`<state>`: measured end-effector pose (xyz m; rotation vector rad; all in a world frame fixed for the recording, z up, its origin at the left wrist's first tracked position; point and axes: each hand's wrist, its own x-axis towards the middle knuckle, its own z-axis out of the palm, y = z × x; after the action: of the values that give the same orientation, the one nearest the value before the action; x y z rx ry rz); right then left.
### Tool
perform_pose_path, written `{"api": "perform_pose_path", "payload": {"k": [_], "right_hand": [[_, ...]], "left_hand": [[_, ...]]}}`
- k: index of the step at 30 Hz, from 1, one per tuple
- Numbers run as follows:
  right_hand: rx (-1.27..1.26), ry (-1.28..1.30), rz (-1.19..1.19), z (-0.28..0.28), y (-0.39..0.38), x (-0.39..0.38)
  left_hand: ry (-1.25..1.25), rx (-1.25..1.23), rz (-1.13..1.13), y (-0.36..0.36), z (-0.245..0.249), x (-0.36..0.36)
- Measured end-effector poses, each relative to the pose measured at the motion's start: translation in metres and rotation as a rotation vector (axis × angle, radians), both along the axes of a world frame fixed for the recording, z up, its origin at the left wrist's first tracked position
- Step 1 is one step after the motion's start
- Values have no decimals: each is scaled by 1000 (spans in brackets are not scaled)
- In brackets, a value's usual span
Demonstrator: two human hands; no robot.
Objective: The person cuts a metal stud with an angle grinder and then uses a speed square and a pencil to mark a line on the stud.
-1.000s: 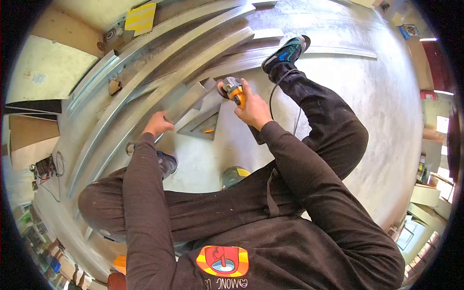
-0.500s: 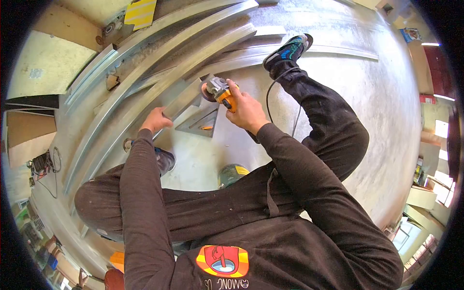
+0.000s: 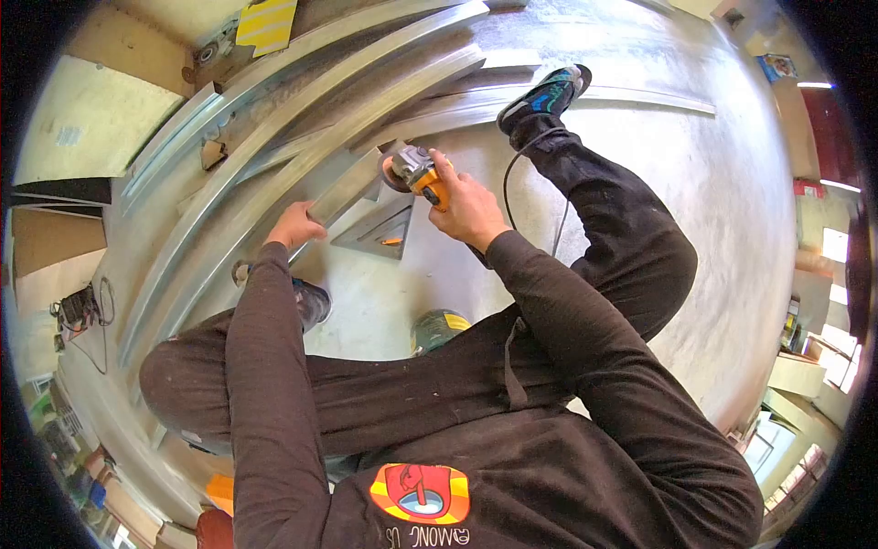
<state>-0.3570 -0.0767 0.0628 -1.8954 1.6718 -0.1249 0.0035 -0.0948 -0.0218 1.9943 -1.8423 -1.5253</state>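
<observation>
My right hand is wrapped round a yellow and grey angle grinder. The grinder's disc is at the near end of a short metal profile; whether they touch cannot be made out. Closed on the lower part of that same profile is my left hand. Just below the profile a grey triangular square lies on the floor, with a small orange object inside its opening.
Long metal profiles run across the upper left. A black cable passes by my right leg and shoe. A round green and yellow object is beside my thigh. A black device with leads lies far left.
Both hands and the grinder stay in nearly the same place. The view has shifted very slightly.
</observation>
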Motion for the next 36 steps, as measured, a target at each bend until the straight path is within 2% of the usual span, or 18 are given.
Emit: {"api": "perform_pose_path", "payload": {"k": [8,10,12,15,18,24,30,36], "right_hand": [[-12,45,-85,-29,-19,-21],[34,68,-122,-30,-30,-23],[110,46,-193,-32,-26,-27],[37,9,-192,-24,-19,-30],[67,45,-148,-14,-14,-31],[19,32,-91,-24,-12,-28],[-49,-10,-68,-31,-31,-24],[-74,14,-38,-38,-51,-17]], "left_hand": [[-16,13,-20,3,-14,5],[-5,1,-51,4,-2,-1],[-256,-256,-2,15,21,-24],[-405,-357,68,23,29,-55],[-411,-407,84,20,18,-53],[-384,-267,37,13,28,-49],[-365,-335,67,17,16,-46],[-360,-248,67,18,24,-49]]}}
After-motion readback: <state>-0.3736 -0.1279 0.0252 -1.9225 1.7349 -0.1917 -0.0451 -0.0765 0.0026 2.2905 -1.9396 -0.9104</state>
